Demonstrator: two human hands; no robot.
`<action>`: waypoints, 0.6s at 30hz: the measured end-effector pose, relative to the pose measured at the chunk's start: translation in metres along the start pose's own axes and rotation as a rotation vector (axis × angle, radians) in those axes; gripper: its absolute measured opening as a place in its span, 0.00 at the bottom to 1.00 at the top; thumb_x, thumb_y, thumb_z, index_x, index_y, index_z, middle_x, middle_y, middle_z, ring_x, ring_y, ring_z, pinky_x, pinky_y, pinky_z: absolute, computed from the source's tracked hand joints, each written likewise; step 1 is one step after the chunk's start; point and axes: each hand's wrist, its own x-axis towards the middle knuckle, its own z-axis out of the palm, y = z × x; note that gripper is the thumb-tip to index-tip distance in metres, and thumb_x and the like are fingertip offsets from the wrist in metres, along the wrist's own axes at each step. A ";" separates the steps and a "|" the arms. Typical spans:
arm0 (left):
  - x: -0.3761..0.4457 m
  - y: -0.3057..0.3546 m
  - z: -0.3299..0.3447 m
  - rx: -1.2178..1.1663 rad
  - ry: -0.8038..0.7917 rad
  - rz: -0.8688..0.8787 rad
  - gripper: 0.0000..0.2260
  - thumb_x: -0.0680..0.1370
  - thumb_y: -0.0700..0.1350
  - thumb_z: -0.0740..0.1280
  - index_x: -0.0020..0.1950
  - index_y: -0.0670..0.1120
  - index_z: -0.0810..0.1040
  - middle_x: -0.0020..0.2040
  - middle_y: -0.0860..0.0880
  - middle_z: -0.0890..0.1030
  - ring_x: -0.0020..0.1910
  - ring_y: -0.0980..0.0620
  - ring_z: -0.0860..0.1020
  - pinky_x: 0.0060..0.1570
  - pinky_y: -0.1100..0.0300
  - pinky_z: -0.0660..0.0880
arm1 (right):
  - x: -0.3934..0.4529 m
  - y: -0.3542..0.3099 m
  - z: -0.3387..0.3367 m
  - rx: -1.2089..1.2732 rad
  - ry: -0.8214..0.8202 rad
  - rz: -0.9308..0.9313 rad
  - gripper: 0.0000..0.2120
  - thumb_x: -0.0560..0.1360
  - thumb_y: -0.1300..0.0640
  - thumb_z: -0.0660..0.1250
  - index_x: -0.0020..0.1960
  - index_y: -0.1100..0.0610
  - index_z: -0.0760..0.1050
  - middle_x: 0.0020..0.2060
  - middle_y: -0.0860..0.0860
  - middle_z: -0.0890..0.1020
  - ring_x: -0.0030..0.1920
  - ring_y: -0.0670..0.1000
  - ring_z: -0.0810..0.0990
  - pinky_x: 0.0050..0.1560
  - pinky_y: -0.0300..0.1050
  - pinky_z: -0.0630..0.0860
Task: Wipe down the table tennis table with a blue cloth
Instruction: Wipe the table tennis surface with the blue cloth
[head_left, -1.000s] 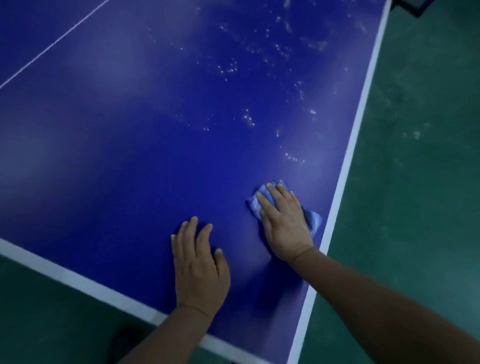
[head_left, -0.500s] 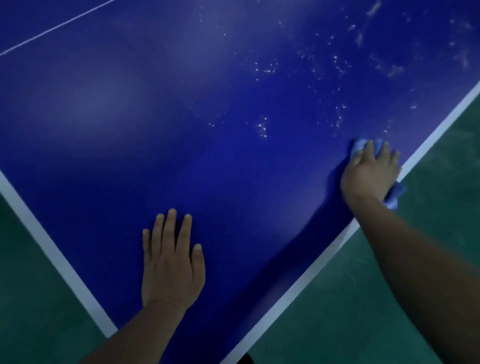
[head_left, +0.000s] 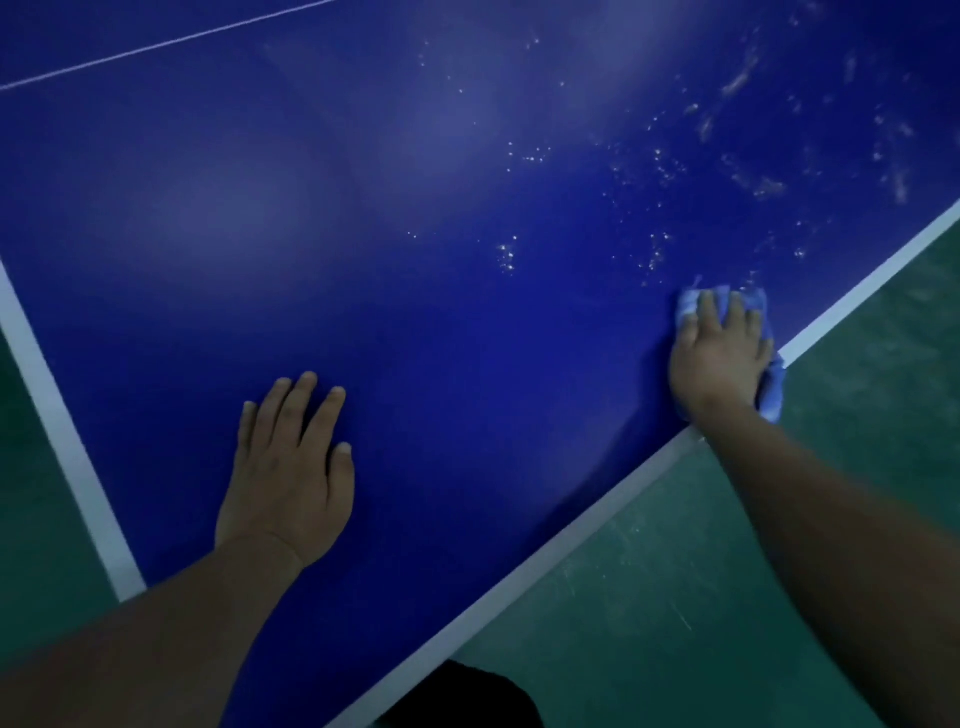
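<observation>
Two hands are down on the table tennis table (head_left: 415, 338), and I read them from the bottom of the frame upward. Lowest, something dark at the bottom centre sits off the table's corner; I cannot tell what it is. Above it, lower left of centre, my left hand (head_left: 288, 467) lies flat on the blue top, fingers straight and together, holding nothing, so I judge it a brace. Higher, at right of centre, my right hand (head_left: 719, 351) presses the blue cloth (head_left: 772, 387) onto the surface right at the white edge line (head_left: 571, 540); the fingers lie extended over it, pressing rather than clenching, as far as I can see. Part of the cloth hangs past the edge over the green floor (head_left: 727, 597).

That cloth looks light, soft and limp, so I judge it will bunch or slide out unless a flat palm pins its middle. Beyond the fingertips, toward the upper right of the frame, pale specks and smears (head_left: 660, 171) speckle the top; that patch is not yet wiped. A thin white line (head_left: 156, 47) crosses the upper left.
</observation>
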 end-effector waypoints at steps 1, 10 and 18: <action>0.000 0.000 0.000 -0.008 0.006 -0.004 0.29 0.80 0.55 0.45 0.79 0.46 0.60 0.80 0.45 0.55 0.80 0.48 0.48 0.78 0.46 0.42 | -0.011 -0.011 0.004 0.020 -0.003 0.030 0.25 0.84 0.49 0.46 0.80 0.52 0.54 0.80 0.54 0.53 0.80 0.57 0.48 0.77 0.62 0.46; 0.001 -0.002 0.001 -0.018 0.004 -0.013 0.28 0.80 0.53 0.46 0.79 0.46 0.61 0.80 0.46 0.56 0.80 0.48 0.49 0.78 0.45 0.44 | -0.099 -0.016 0.028 -0.128 -0.122 -0.725 0.24 0.82 0.52 0.50 0.77 0.51 0.65 0.78 0.54 0.63 0.78 0.60 0.55 0.75 0.67 0.51; -0.001 -0.003 0.003 0.050 -0.034 -0.051 0.27 0.81 0.54 0.44 0.79 0.49 0.61 0.80 0.48 0.56 0.80 0.50 0.48 0.76 0.37 0.44 | -0.076 -0.034 0.024 -0.104 -0.066 -0.409 0.29 0.79 0.49 0.44 0.77 0.53 0.63 0.77 0.57 0.63 0.77 0.62 0.57 0.73 0.69 0.55</action>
